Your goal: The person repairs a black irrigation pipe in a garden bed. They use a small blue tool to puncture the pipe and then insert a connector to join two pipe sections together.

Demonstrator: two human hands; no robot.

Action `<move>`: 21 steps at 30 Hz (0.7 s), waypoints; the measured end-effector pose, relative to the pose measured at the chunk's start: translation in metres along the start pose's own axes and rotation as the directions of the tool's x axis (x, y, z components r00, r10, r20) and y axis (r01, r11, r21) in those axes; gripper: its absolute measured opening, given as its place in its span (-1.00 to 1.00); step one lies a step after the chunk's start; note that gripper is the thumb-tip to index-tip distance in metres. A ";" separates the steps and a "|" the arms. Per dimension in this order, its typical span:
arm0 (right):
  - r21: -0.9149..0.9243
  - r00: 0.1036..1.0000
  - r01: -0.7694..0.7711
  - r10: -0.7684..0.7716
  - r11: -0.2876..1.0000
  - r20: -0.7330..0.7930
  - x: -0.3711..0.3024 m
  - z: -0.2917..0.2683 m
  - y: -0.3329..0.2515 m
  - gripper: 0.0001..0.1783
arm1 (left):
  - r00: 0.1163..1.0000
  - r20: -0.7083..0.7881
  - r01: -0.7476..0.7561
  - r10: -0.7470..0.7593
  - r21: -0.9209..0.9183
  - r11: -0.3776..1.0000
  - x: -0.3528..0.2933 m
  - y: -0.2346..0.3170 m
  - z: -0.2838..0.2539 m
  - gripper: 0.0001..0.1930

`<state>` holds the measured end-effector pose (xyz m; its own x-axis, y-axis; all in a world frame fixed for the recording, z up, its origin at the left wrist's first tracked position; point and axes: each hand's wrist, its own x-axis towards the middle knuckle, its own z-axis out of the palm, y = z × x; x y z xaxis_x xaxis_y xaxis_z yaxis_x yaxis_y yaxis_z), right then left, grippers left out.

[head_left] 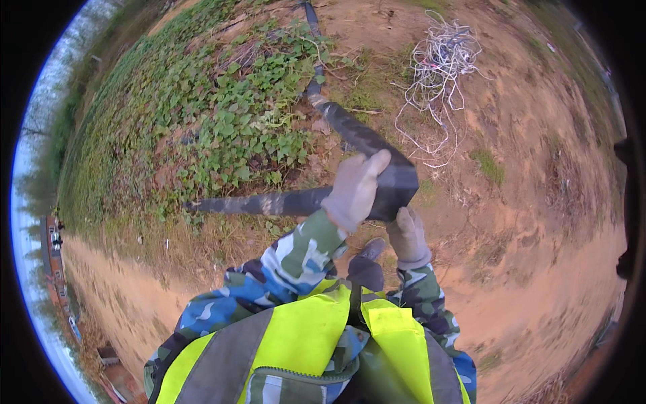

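Observation:
A long, flat black strip (353, 132), like a lay-flat hose or plastic sheeting, comes toward me from the far side and bends round between my hands. Another length of it (269, 203) reaches off to the left along the edge of the plants, with soil smears on it. My gloved left hand (356, 187) grips the strip at the bend, thumb pressed on top. On the lower right edge of the bend, my gloved right hand (408, 234) is closed on the strip, its fingertips partly hidden behind it.
Green leafy vines (229, 128) cover the ground at the left and far left. A tangle of white cord (444, 57) lies on bare reddish soil (531, 175) at the far right. My shoe (372, 248) shows below my hands. Buildings (54, 262) stand at the left rim.

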<state>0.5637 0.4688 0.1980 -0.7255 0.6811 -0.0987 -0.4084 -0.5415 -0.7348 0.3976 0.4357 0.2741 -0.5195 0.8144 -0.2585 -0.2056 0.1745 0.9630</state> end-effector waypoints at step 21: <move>-0.234 0.969 0.080 -0.131 0.969 -0.208 0.300 -0.200 -0.315 -0.52 | 0.971 0.114 -0.221 0.211 0.765 0.605 0.215 0.000 0.012 -0.12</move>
<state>0.5856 0.9424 0.2660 -0.5343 0.8337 -0.1396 -0.3241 -0.3546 -0.8771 0.2955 0.6175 0.2198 -0.4532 0.8905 -0.0393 0.6252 0.3489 0.6981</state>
